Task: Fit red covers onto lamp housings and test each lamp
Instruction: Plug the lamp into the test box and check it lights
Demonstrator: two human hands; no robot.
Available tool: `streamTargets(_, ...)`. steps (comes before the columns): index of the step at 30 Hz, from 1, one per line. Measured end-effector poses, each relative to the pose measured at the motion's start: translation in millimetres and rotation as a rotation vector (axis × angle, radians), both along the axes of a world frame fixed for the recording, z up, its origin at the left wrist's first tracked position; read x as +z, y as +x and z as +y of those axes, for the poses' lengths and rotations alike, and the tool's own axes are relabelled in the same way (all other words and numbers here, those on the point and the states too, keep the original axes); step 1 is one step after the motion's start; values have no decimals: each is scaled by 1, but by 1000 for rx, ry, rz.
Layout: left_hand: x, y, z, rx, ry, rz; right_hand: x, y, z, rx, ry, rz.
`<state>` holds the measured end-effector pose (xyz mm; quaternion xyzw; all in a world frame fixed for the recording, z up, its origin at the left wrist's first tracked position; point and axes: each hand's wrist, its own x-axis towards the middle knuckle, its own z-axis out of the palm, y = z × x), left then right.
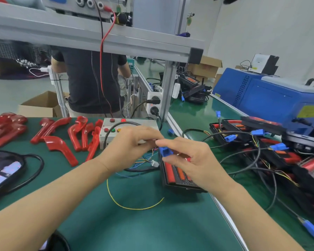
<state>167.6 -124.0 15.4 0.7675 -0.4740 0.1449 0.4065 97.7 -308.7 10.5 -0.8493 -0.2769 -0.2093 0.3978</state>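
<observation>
From the head camera, the right hand (187,160) pinches a blue connector (165,151) between thumb and fingers, just above the near end of a lamp housing (178,176) lying on the green table (134,223), its long axis running away from the person. The left hand (132,142) meets it from the left, fingers curled round what looks like the mating plug; that part is hidden. Loose red covers (62,147) lie well to the left, nearer the left hand. The test box (127,127) sits just behind both hands.
</observation>
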Motion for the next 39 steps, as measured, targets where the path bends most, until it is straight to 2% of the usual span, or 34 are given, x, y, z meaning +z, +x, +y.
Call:
streamTargets(2, 5, 1, 4, 35, -102, 31, 5, 1, -4, -46, -111, -98)
streamTargets(4, 14, 19, 16, 268, -399, -2, 6, 2, -9, -105, -219, -150)
streamTargets(6, 20, 49, 35, 564, -674, 160, 3, 0, -12, -172, -272, -178)
streamTargets(7, 18, 64, 42, 647, -686, 320, 1, -2, -14, -217, -277, -203)
streamTargets(8, 12, 76, 45, 668, -588, 508, -2, -4, -15, -265, -262, -236)
streamTargets(11, -23, 91, 38, 490, -208, 946, -5, -9, -20, -363, -144, -334)
streamTargets(13, -38, 91, 25, 341, -75, 1116, -6, -12, -23, -380, -116, -366)
streamTargets(16, -43, 89, 3, 232, 223, 1227, -6, -17, -26, -359, -131, -375)
streamTargets(19, -43, 82, -12, 125, 539, 1173, -7, -20, -23, -289, -112, -301)
streamTargets(21, -45, 80, -11, 123, 613, 1049, -8, -20, -21, -236, -44, -172)
streamTargets(23, -48, 83, -2, 168, 485, 993, -8, -20, -17, -194, -36, -53)
streamTargets(24, -51, 87, 4, 220, 367, 988, -8, -19, -16, -189, -94, -61)
streamTargets(28, -48, 96, 33, 392, -317, 1036, -11, -5, -13, -265, -385, -303)
streamTargets(30, -45, 91, 45, 390, -514, 1021, -13, 7, -12, -364, -408, -304)
streamTargets(32, -43, 80, 53, 393, -507, 926, -20, 18, -8, -439, -339, -158)
streamTargets(35, -40, 51, 52, 298, -345, 779, -33, 34, 3, -370, -154, 169)
streamTargets(39, -34, 23, 38, 179, -267, 710, -40, 45, 19, -268, -18, 307)
